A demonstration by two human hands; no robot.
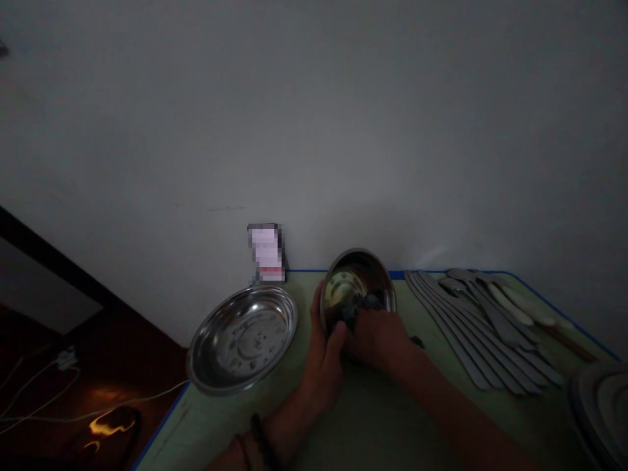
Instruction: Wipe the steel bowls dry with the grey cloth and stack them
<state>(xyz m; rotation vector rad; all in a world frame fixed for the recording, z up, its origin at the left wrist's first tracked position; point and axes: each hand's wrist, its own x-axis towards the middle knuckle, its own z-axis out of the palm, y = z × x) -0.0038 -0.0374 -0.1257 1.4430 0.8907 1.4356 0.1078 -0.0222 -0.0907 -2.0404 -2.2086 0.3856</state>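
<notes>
A shiny metal bowl (384,275) is held tilted above the table, its opening facing me. My left hand (324,360) is closed around the bowl's left side, with the thumb near the lower rim. My right hand (380,337) reaches into the opening, fingers closed on a bunched dark cloth (373,299) pressed against the inside. A dark end of it seems to stick out beside the right wrist. Part of the bowl's bottom is hidden behind both hands. To the left lies a wide metal basin (245,340) with spots on its inner base.
A phone (267,252) leans upright against the wall. Several flat metal utensils (471,333), spoons (454,286) and white-handled pieces (510,304) lie at the right. Stacked metal dishes (601,412) stand at the front right corner. White cables (69,360) run along the floor left of the green table (387,418).
</notes>
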